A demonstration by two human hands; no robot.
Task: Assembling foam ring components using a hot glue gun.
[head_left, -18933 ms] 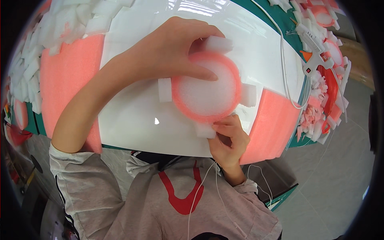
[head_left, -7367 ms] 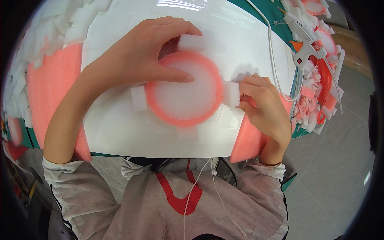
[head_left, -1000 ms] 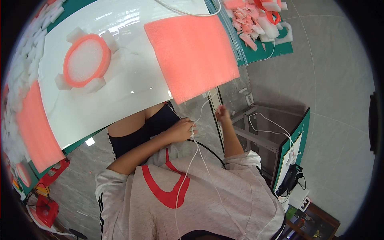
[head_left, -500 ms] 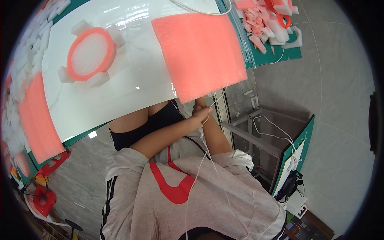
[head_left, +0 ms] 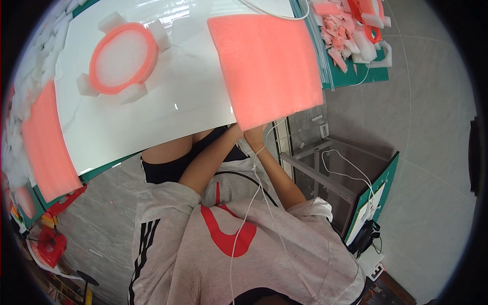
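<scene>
A pink foam sheet (head_left: 272, 68) lies on the glossy white tabletop (head_left: 188, 96), its near corner hanging past the edge toward me. My left hand (head_left: 237, 130) reaches under that corner, and only its wrist end shows. Beside it, my right hand (head_left: 255, 135) also goes beneath the sheet; its fingers are hidden. What either hand touches there cannot be seen. A thin white cord (head_left: 268, 137) runs close by my right hand. Farther left on the tabletop sits a round pink foam ring (head_left: 151, 61) with a white foam disc (head_left: 120, 59) inside and several white foam blocks around it.
White foam pieces (head_left: 31, 86) and a long pink foam strip (head_left: 48, 140) line the left edge. Pink and white scraps (head_left: 339, 38) pile at the far right on a green surface. A grey metal frame (head_left: 325, 178) stands right of my arm. A black cable (head_left: 244, 176) crosses my lap.
My hands, closer to me and crossing near the sheet's edge before, have moved forward under the pink sheet's corner. The view has shifted slightly; the foam pieces stay in place.
</scene>
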